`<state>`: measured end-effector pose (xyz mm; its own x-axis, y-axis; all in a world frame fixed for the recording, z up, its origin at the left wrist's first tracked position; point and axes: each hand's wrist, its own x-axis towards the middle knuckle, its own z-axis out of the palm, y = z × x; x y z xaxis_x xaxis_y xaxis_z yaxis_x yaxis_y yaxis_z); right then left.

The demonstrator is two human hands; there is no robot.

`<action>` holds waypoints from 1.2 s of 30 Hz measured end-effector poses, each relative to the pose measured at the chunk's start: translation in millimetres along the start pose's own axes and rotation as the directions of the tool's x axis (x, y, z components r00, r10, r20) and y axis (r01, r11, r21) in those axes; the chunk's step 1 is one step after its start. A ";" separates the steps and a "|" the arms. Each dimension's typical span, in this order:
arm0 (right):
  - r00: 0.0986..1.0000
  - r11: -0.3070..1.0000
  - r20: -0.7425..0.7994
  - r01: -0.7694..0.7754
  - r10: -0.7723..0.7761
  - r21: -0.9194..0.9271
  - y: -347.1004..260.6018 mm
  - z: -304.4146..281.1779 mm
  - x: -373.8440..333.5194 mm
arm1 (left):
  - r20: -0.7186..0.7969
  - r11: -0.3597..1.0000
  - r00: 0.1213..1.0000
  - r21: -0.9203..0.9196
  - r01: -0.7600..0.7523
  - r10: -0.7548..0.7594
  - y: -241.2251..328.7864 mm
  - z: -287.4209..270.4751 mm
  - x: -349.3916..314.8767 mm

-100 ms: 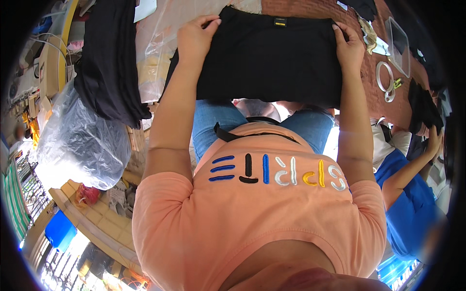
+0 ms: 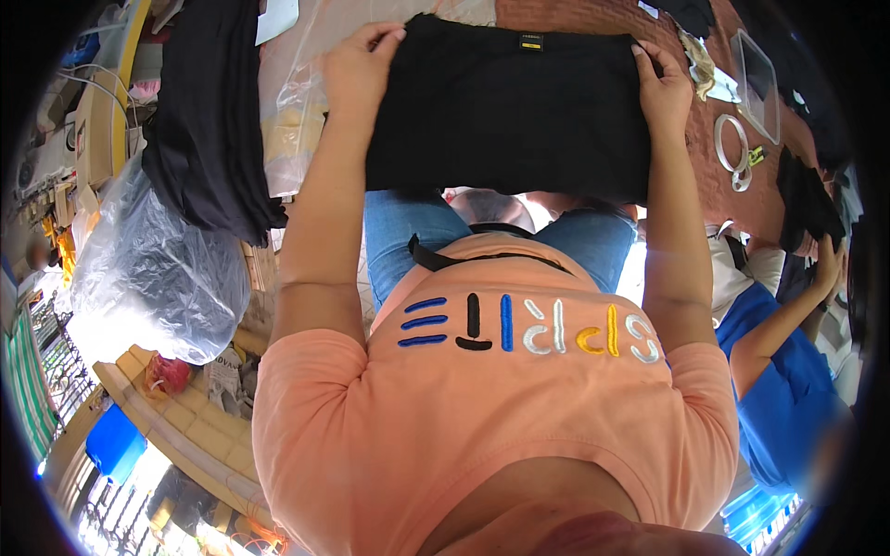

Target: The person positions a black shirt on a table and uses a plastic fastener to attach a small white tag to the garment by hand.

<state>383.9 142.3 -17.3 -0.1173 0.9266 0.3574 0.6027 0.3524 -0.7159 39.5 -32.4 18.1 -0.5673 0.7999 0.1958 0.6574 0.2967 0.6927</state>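
A black garment point(image 2: 510, 111) hangs stretched out flat in front of me, with a small black and yellow label point(image 2: 531, 42) at the middle of its top edge. My left hand point(image 2: 360, 74) pinches at its top left corner, thumb against the fingertips. At the top right corner, my right hand point(image 2: 663, 82) grips the edge between thumb and fingers. The lower edge of the cloth falls straight above my jeans point(image 2: 415, 227).
A stack of black cloth point(image 2: 204, 111) lies left, above a clear plastic bag point(image 2: 162, 259). On the brown table cover point(image 2: 593, 17) at right are a tape roll point(image 2: 731, 139), yellow snips point(image 2: 756, 156) and a clear tray point(image 2: 756, 88). A co-worker's hand point(image 2: 828, 264) touches black cloth.
My left hand has shifted slightly left. The black cloth that showed beyond my left forearm is gone from there. My right hand has barely moved.
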 end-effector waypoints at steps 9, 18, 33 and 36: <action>0.997 0.906 -0.040 -0.047 0.070 0.420 -16.0 -63.1 20.3 | -0.206 0.961 0.942 -0.026 -0.275 0.264 68.3 -64.7 11.5; 0.989 0.848 -0.146 0.092 -0.018 0.521 -48.7 -129.8 27.7 | -0.207 0.842 0.821 0.033 -0.538 0.532 103.3 -91.0 -1.2; 0.890 0.913 -0.340 0.374 -0.303 0.165 -115.2 -163.4 95.3 | 0.131 0.887 0.894 -0.250 -0.389 0.429 139.1 -126.9 92.7; 0.922 0.911 -0.257 0.348 -0.289 0.222 -96.8 -165.2 95.6 | 0.186 0.923 0.904 -0.066 -0.379 0.384 134.6 -124.2 78.9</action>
<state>444.7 175.1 185.2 -0.0794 0.7187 0.6908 0.3329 0.6723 -0.6612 21.6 5.8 213.0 -0.1683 0.9343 0.3141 0.7892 -0.0632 0.6109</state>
